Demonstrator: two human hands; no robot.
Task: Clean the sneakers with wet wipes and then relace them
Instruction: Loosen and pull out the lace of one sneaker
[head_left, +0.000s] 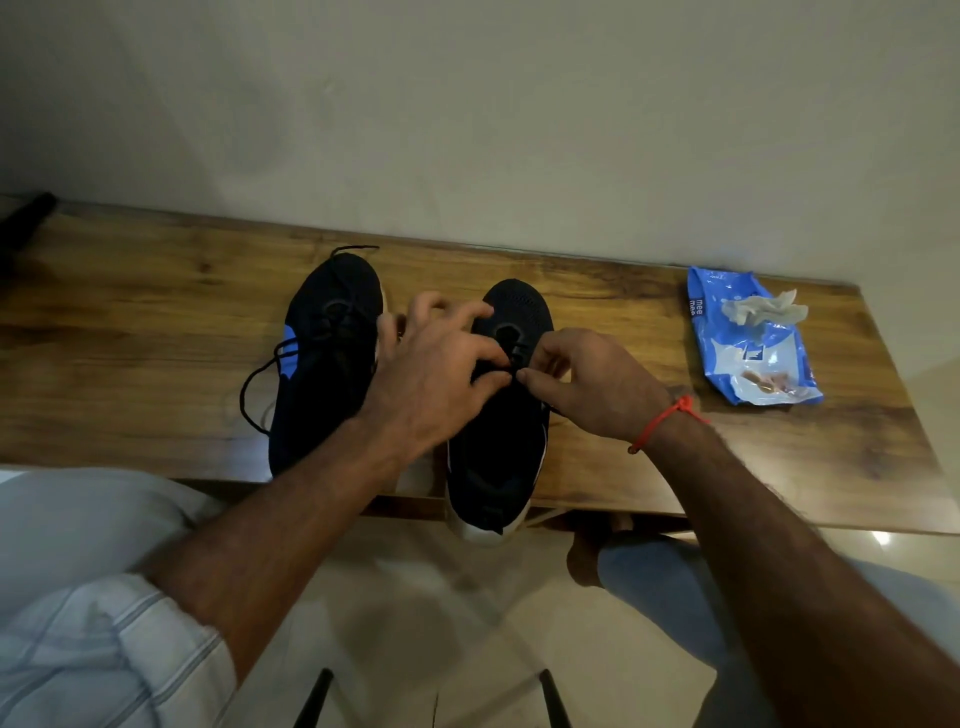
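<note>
Two black sneakers stand side by side on a wooden table, toes toward the wall. The left sneaker has a blue patch and a loose black lace trailing off its left side. The right sneaker has a white sole, and its heel hangs over the table's front edge. My left hand and my right hand meet over its lace area. Each pinches the black lace between thumb and fingers. My right wrist wears a red thread.
A blue wet-wipe pack lies at the table's right end with a crumpled used wipe on top. A dark object sits at the far left by the wall. My knees are below the table's front edge.
</note>
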